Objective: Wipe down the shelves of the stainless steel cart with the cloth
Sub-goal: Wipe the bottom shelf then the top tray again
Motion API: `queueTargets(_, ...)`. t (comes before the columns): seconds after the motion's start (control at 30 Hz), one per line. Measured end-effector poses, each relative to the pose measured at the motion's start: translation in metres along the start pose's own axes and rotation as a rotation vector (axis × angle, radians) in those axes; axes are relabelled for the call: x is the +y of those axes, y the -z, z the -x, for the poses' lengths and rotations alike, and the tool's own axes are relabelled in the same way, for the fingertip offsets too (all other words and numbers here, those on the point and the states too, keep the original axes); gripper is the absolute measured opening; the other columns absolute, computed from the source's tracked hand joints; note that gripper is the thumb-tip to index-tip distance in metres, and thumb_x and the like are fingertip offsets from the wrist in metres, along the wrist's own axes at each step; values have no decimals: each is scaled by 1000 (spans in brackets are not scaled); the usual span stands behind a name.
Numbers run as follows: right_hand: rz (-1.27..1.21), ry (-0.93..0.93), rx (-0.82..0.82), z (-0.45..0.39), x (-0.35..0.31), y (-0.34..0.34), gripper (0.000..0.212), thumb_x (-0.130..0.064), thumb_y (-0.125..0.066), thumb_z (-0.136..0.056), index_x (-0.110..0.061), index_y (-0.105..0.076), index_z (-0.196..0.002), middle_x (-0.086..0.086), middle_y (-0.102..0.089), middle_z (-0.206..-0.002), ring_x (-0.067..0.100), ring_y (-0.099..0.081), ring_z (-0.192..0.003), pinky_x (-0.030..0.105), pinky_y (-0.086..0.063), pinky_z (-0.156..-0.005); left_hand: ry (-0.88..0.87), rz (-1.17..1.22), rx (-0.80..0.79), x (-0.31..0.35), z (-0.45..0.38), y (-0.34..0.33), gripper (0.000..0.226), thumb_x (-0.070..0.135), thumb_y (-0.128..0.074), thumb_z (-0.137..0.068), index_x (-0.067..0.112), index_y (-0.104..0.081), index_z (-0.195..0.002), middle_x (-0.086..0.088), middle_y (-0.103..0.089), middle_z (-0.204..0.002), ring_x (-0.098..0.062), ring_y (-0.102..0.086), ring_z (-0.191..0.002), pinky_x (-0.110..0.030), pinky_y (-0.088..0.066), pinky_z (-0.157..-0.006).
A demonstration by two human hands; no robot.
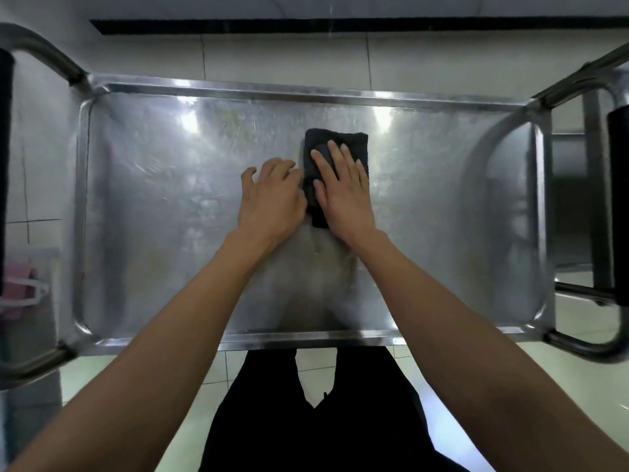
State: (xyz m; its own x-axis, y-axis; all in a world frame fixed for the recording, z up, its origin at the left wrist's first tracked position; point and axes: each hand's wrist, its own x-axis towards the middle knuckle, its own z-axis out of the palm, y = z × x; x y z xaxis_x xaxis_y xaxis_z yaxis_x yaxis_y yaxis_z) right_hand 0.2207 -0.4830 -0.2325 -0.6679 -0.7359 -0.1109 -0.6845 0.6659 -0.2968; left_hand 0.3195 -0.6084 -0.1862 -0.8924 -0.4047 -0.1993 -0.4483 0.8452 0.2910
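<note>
The top shelf of the stainless steel cart (143,212) fills the view, its surface streaked and smeared. A dark folded cloth (354,139) lies near the middle of the shelf. My right hand (340,192) lies flat on the cloth with its fingers straight and spread, pressing it down. My left hand (270,195) rests just left of the cloth, fingers slightly bent, its fingertips touching the cloth's left edge and the steel. Part of the cloth is hidden under my right palm.
Raised rims run round the shelf. Tubular handles stand at both ends, the right one (617,206) with a black grip. A pink item (17,291) sits low at the left. Tiled floor and a wall lie beyond; my dark trousers (313,420) are below.
</note>
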Motion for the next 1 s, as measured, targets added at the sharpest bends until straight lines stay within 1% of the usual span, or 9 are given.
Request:
queueTargets(0.1,-4,6,11,15,12,0,52,-36,-30,-105,-24,-31,-156,7,-21,-165,23,-14,-154,41,-9,-125,4,-3,-3,12,-1,-3,34,25,-47,-97,16,-60,-127,-3,-52,-143,-21,-37,-139,-51,-22,-114)
queueTargets(0.27,-12,-69,33,31,51,9,52,-36,-28,-105,-25,-31,-156,6,-21,-166,23,-13,-154,42,-10,-125,-13,-33,-55,44,-5,-14,38,26,-47,-97,17,-57,-133,-3,-49,-146,-21,-34,-142,-53,-21,-115)
queueTargets(0.5,-30,-163,47,59,141,35,51,-36,-32,-105,-26,-31,-156,4,-19,-166,22,-13,-154,44,-12,-125,-112,-38,-115,126,-13,-33,41,28,-48,-96,16,-55,-135,-4,-47,-148,-25,-34,-142,-53,-22,-114)
queueTargets(0.67,-22,-225,31,76,213,59,52,-36,-32,-106,-26,-27,-156,4,-16,-167,23,-10,-154,44,-10,-124,-151,-48,-147,186,-23,-48,44,29,-48,-96,16,-54,-138,-5,-46,-150,-26,-34,-142,-54,-25,-113)
queueTargets(0.73,-11,-264,21,82,238,67,53,-37,-31,-106,-26,-25,-157,4,-14,-167,23,-9,-154,45,-9,-125,-163,-52,-160,205,-24,-55,43,28,-49,-96,15,-56,-136,-6,-48,-148,-27,-36,-141,-54,-27,-111)
queueTargets(0.8,9,-293,27,88,261,76,53,-37,-29,-106,-27,-24,-157,3,-12,-168,22,-7,-155,45,-9,-125,-157,-83,-168,220,-23,-63,39,28,-49,-94,13,-61,-128,-7,-50,-145,-29,-40,-136,-54,-28,-109)
queueTargets(0.87,-1,-309,28,93,281,84,53,-37,-29,-106,-27,-22,-158,2,-10,-168,22,-6,-155,45,-8,-125,-119,-124,-171,231,-21,-69,36,28,-49,-93,12,-64,-122,-8,-51,-143,-30,-42,-133,-54,-26,-108)
queueTargets(1.0,-9,-295,43,97,294,87,52,-36,-29,-107,-26,-24,-158,4,-11,-168,23,-6,-155,43,-7,-125,-56,-161,-139,243,-18,-74,35,27,-49,-94,11,-65,-121,-8,-50,-142,-30,-42,-133,-56,-22,-111)
